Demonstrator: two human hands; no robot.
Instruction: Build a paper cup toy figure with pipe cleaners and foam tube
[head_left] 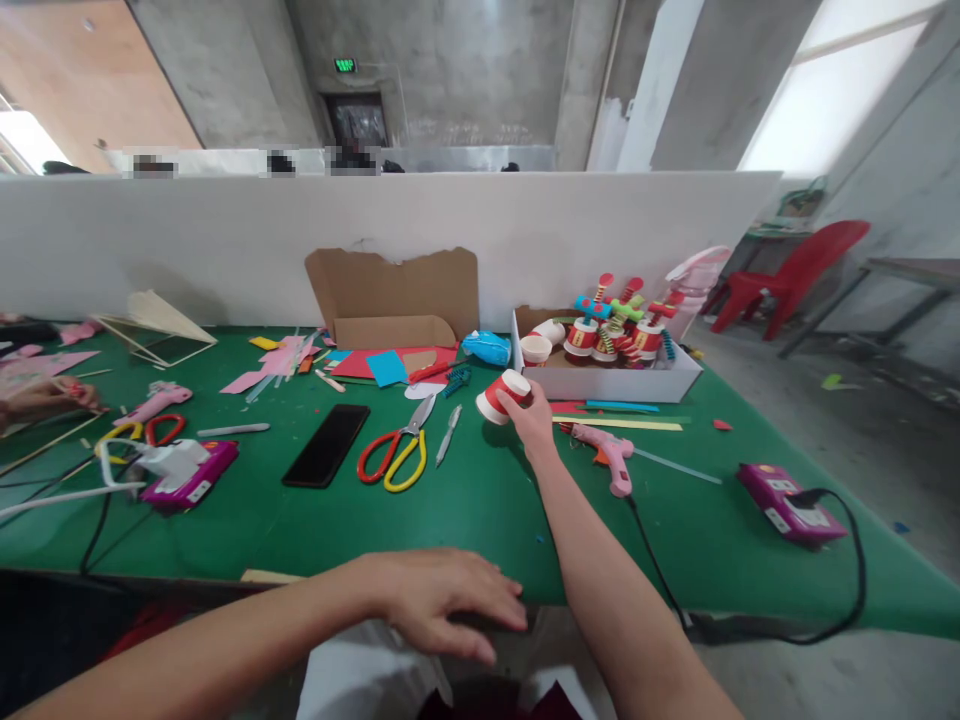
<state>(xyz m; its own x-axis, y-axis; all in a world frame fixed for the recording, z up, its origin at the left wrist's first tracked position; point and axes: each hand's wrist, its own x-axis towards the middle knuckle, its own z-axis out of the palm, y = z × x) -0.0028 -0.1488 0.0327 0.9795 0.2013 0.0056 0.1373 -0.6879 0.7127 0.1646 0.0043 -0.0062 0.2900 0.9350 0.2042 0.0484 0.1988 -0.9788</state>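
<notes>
1. The cup [495, 405] is in the right grip [534, 415], over the middle of the tabletop [480, 530], between the knife [448, 437] and the glue gun [611, 455]. It leans, wide rim down to the left, base up; whether the rim touches the tabletop, I cannot tell.

2. The right grip is closed around the cup's red side, thumb in sight on the band. Light pressure looks best: paper-like walls would probably dent under a hard squeeze.

3. The left grip [450, 600] is empty, palm down, fingers slightly apart, at the near edge. It is well placed to steady the rim while the right grip turns the cup.

4. Turn the cup by its band rather than by its lip, which would likely bend more easily.

5. Work clear of the knife and the scissors [412, 430], both lying just to the cup's left.

6. Treat the glue gun as hot. Its cord [651, 550] runs to the near edge beside the right forearm, so a wide elbow swing could drag it.

7. Lift high enough to clear the wall of the box [615, 384] behind.
</notes>
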